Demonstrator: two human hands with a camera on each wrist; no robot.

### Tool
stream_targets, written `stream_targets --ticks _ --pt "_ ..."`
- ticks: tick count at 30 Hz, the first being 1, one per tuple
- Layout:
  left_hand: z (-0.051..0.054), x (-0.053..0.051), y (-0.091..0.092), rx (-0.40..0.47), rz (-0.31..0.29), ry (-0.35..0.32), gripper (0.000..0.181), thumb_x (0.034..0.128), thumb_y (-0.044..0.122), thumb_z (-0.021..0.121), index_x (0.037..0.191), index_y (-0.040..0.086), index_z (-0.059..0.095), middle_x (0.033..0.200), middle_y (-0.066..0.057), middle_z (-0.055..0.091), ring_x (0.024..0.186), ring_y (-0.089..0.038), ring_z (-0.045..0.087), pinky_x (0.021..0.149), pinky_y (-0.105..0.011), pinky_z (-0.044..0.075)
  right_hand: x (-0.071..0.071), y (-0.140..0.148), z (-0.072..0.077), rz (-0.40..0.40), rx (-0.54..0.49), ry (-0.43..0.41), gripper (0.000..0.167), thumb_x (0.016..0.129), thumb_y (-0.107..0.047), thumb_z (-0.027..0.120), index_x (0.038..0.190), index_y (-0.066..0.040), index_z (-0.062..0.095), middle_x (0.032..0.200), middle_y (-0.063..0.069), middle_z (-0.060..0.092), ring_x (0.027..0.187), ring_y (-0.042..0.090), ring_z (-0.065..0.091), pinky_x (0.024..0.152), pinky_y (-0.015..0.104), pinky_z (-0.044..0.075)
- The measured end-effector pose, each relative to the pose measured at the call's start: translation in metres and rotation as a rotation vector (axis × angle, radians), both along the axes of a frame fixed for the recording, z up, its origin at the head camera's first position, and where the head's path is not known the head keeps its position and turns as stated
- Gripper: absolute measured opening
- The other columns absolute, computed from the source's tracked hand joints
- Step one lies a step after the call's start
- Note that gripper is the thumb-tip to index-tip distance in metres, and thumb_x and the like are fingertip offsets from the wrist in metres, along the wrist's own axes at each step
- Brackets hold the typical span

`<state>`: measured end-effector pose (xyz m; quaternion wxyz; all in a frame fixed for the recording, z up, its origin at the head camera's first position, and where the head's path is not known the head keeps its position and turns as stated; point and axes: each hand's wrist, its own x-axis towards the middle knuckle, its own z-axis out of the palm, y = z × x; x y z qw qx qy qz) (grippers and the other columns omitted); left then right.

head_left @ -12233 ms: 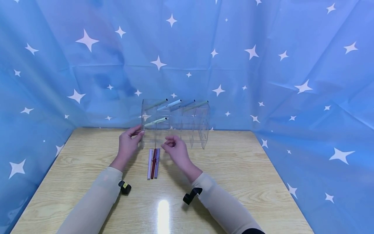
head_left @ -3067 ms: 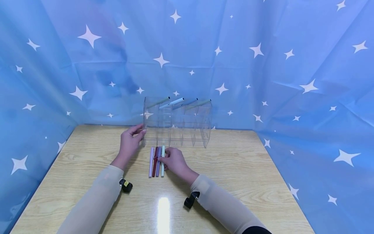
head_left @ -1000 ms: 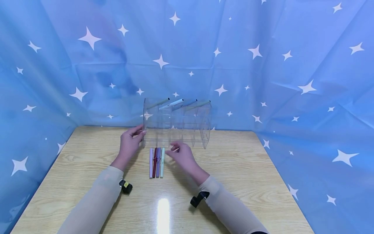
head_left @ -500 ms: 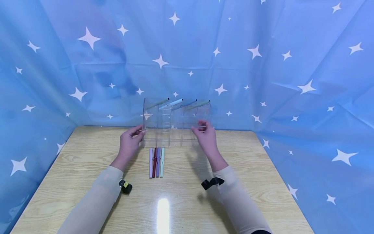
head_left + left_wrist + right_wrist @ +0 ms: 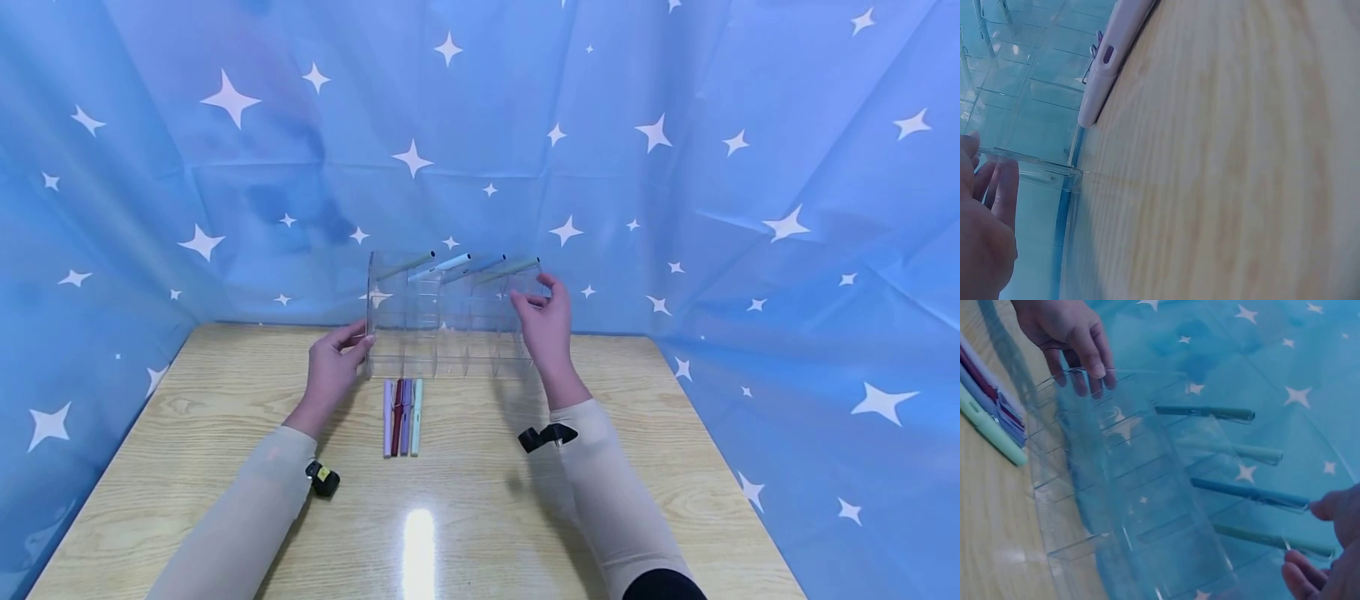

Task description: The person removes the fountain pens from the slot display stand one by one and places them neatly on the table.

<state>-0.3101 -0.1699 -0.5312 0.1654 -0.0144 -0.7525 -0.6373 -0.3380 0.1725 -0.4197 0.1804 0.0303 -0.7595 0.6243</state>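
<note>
My left hand [image 5: 333,362] grips the left end wall of a clear acrylic pen organizer [image 5: 420,367], with the wall between thumb and fingers. My right hand [image 5: 546,329] is at the organizer's upper right, thumb and fingers apart. In the right wrist view its fingertips lie around the end of a green pen [image 5: 1272,539], not closed on it. Also slanting in the top row are a blue pen [image 5: 1247,490], a light blue pen [image 5: 450,262] and a dark green pen [image 5: 1204,412]. In front lie a lavender pen [image 5: 387,421], dark red pen [image 5: 397,417], purple pen [image 5: 406,421] and mint pen [image 5: 417,421].
The organizer stands upright near the back of a wooden table [image 5: 262,517]. A blue curtain [image 5: 712,208] with white stars hangs right behind it and along both sides. Black wrist cameras are strapped over both sleeves.
The mint pen went from the organizer's lower tier to the row on the table, placed by my right hand. That hand then let go and rose rightward to the top tier. My left hand stayed put.
</note>
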Motion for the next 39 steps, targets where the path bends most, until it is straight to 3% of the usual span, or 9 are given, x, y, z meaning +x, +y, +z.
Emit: stream_targets --ticks 7,15,19,25,31,39 --pt "0.000 0.000 0.000 -0.002 0.002 -0.006 0.041 0.1036 0.004 0.078 0.144 0.006 0.072 0.130 -0.020 0.077 0.103 -0.010 0.070 0.078 -0.016 0.064 -0.017 -0.002 0.005 0.014 -0.007 -0.019 0.070 0.106 -0.027 0.079 0.164 -0.005 0.045 0.165 0.009 0.050 0.109 0.024 0.070 0.087 0.034 0.062" --pt "-0.002 0.000 -0.001 -0.017 -0.004 -0.021 0.042 0.1054 0.011 0.078 0.146 0.007 0.071 0.132 -0.019 0.077 0.109 -0.020 0.070 0.079 -0.016 0.063 -0.034 -0.008 0.005 0.038 -0.086 -0.054 0.064 0.108 -0.018 0.075 0.161 -0.001 0.044 0.125 0.028 0.073 0.102 0.033 0.077 0.100 0.042 0.064" --pt "-0.003 -0.001 -0.001 -0.011 0.000 -0.022 0.041 0.1054 0.012 0.079 0.146 0.007 0.072 0.132 -0.018 0.077 0.110 -0.019 0.070 0.080 -0.016 0.064 -0.040 -0.011 0.005 0.044 -0.101 -0.050 0.058 0.107 -0.014 0.074 0.156 0.000 0.048 0.126 0.033 0.071 0.093 0.027 0.077 0.096 0.040 0.066" --pt "-0.004 -0.002 -0.001 -0.011 0.002 -0.016 0.041 0.1047 0.011 0.079 0.145 0.007 0.072 0.132 -0.019 0.077 0.107 -0.014 0.070 0.078 -0.016 0.063 -0.047 -0.015 0.005 0.070 -0.082 -0.008 0.039 0.107 -0.010 0.073 0.142 0.003 0.058 0.131 0.029 0.065 0.082 0.017 0.075 0.087 0.035 0.068" --pt "-0.004 -0.002 -0.001 -0.017 0.010 -0.009 0.041 0.1047 0.012 0.080 0.145 0.007 0.072 0.131 -0.018 0.077 0.106 -0.010 0.070 0.078 -0.014 0.062 -0.052 -0.017 0.004 0.050 -0.011 0.004 0.025 0.109 -0.013 0.072 0.130 0.000 0.065 0.125 0.021 0.070 0.079 0.017 0.074 0.081 0.033 0.068" --pt "-0.003 -0.002 -0.001 -0.001 0.002 -0.009 0.041 0.1043 0.011 0.080 0.144 0.006 0.072 0.130 -0.019 0.077 0.105 -0.009 0.070 0.079 -0.016 0.063 -0.056 -0.017 0.001 0.050 0.021 0.009 0.020 0.110 -0.015 0.072 0.124 -0.002 0.068 0.121 0.017 0.072 0.078 0.018 0.074 0.078 0.032 0.068"
